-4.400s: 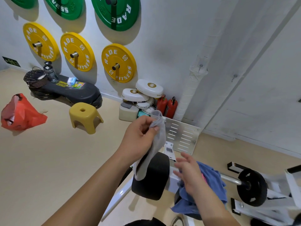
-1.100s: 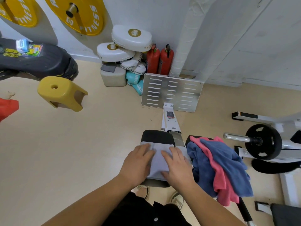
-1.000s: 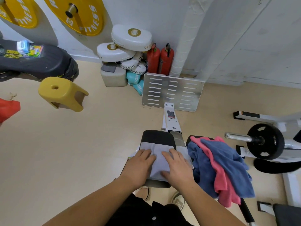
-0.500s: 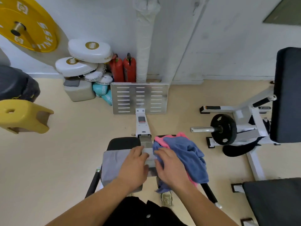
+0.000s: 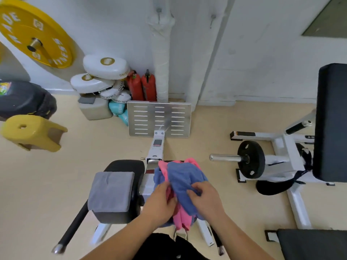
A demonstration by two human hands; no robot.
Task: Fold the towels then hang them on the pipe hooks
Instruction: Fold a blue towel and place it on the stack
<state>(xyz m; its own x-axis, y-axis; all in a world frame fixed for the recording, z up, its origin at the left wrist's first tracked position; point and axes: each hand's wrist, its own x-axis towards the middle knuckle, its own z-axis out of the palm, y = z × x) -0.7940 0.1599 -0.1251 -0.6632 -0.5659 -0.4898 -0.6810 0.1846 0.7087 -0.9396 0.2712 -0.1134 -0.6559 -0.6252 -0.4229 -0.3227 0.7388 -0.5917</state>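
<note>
Beside the pad (image 5: 124, 166): blue towel (image 5: 184, 175) and pink towel (image 5: 181, 216) heaped; grey towel (image 5: 112, 190) folded on the pad | our left hand (image 5: 159, 202) clutches pink towel, right hand (image 5: 206, 200) pinches blue towel | soft, light, limp: we'd take corners.

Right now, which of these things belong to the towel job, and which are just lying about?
Belong to the job: grey towel, folded on the black pad; blue towel and pink towel, heaped together; hook on the white pipe.
Just lying about: yellow stool; yellow weight plate; white pads; red extinguishers; black barbell plate.
</note>
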